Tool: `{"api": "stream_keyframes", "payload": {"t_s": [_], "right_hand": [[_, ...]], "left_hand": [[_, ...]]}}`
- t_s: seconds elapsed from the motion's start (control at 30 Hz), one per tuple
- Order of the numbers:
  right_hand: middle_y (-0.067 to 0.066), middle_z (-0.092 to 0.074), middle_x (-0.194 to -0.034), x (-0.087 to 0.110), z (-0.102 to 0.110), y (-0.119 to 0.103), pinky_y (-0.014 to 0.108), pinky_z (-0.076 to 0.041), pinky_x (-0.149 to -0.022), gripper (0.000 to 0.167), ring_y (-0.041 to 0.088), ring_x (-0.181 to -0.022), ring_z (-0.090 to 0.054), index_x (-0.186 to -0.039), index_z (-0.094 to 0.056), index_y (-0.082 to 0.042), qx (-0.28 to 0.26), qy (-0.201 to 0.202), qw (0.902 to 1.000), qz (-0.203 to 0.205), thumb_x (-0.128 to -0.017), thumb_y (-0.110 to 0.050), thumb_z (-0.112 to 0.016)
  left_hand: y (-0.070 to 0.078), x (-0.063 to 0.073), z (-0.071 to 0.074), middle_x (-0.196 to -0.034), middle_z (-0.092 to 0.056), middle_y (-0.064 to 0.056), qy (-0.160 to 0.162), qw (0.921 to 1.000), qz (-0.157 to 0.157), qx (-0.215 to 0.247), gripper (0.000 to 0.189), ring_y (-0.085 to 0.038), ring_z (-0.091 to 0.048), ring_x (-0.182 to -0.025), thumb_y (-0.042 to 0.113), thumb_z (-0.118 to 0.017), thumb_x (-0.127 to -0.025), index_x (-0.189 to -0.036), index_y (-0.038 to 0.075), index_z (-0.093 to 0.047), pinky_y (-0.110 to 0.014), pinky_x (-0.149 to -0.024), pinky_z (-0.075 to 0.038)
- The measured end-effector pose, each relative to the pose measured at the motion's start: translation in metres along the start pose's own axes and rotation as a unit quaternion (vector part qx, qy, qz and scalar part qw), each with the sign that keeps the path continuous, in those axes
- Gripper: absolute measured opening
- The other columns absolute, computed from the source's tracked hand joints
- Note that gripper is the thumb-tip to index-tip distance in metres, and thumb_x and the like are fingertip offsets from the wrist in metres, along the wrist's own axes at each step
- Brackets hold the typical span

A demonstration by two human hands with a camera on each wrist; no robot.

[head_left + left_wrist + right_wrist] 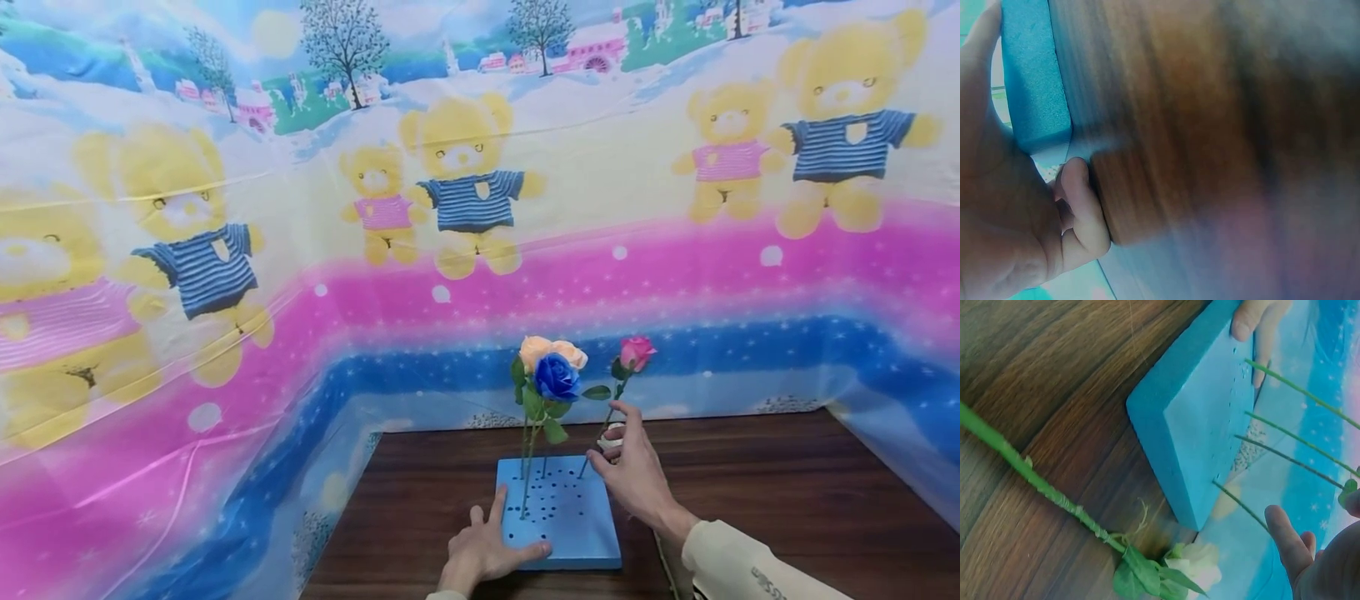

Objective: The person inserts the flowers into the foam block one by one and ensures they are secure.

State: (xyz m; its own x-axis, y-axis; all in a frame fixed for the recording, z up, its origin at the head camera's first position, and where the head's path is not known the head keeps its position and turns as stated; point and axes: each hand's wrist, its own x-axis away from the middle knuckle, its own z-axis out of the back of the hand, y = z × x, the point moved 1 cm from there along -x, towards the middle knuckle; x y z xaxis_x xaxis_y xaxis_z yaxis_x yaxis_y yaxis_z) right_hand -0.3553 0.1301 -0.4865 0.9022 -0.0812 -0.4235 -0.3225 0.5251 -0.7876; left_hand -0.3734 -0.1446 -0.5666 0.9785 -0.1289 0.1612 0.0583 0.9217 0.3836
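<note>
A blue foam block point(600, 533) dotted with holes lies on the table. Peach roses point(534, 350) and a blue rose point(557, 377) stand in its left and back part on thin green stems. My left hand point(483, 546) rests at the block's front left corner, thumb across the front and forefinger along the left side. At the back right, a pink rose point(637, 353) leans to the right, the foot of its stem at the block. My right hand point(637, 475) pinches that stem, thumb low and forefinger higher up, beneath the leaves.
A white rose point(1194, 565) lies on the dark wooden table point(750, 492) to the right of the block, its long stem point(1047, 487) running toward the front. Behind the table hangs a cloth backdrop point(465, 308) printed with bears.
</note>
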Motion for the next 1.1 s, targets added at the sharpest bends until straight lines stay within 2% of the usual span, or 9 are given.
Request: {"api": "stream_keyframes", "payload": {"t_s": [0.23,0.5,0.57,0.77,1.1], "right_hand": [[0.024,-0.059,-0.137,-0.003,0.009,0.003,0.047,-0.065,-0.082,0.086,0.036,-0.111,-0.074,-0.17,-0.025,-0.016,-0.002,0.011,0.9998,-0.013,-0.104,-0.008,-0.079],[0.027,-0.057,-0.137,-0.006,0.022,0.009,0.034,-0.063,-0.063,0.088,0.038,-0.109,-0.072,-0.171,-0.023,-0.016,-0.018,0.022,0.999,-0.034,-0.103,-0.005,-0.078],[0.027,-0.058,-0.138,-0.005,0.025,0.011,0.036,-0.063,-0.065,0.088,0.039,-0.11,-0.071,-0.172,-0.023,-0.016,-0.012,0.023,0.999,-0.037,-0.104,-0.006,-0.078],[0.029,-0.062,-0.139,-0.006,0.036,0.019,0.046,-0.064,-0.08,0.089,0.039,-0.112,-0.074,-0.173,-0.021,-0.015,0.015,0.029,0.999,-0.03,-0.105,-0.007,-0.077],[0.03,-0.058,-0.144,-0.008,0.049,0.023,0.046,-0.065,-0.079,0.091,0.041,-0.116,-0.072,-0.177,-0.017,-0.019,0.009,0.022,0.9992,-0.032,-0.107,-0.011,-0.074]], "left_hand": [[0.0,0.001,0.001,-0.162,-0.044,-0.034,0.003,0.9999,-0.007,0.009,0.13,-0.034,-0.063,-0.071,0.099,-0.066,-0.079,-0.18,0.03,-0.022,-0.055,-0.069,-0.05],[0.0,0.003,0.001,-0.162,-0.043,-0.035,0.007,0.9998,-0.013,0.012,0.131,-0.029,-0.058,-0.064,0.099,-0.067,-0.079,-0.18,0.03,-0.02,-0.045,-0.06,-0.038],[0.0,0.002,0.0,-0.161,-0.045,-0.035,0.009,0.9998,-0.014,0.011,0.132,-0.029,-0.057,-0.063,0.1,-0.067,-0.078,-0.18,0.031,-0.02,-0.044,-0.059,-0.036],[0.0,0.0,-0.001,-0.157,-0.047,-0.033,0.012,0.9998,-0.012,0.008,0.132,-0.027,-0.055,-0.061,0.101,-0.066,-0.077,-0.18,0.031,-0.021,-0.044,-0.057,-0.034],[-0.001,0.002,0.0,-0.157,-0.047,-0.033,0.009,0.9998,-0.014,0.006,0.13,-0.031,-0.059,-0.066,0.098,-0.067,-0.08,-0.18,0.03,-0.021,-0.048,-0.062,-0.04]]}}
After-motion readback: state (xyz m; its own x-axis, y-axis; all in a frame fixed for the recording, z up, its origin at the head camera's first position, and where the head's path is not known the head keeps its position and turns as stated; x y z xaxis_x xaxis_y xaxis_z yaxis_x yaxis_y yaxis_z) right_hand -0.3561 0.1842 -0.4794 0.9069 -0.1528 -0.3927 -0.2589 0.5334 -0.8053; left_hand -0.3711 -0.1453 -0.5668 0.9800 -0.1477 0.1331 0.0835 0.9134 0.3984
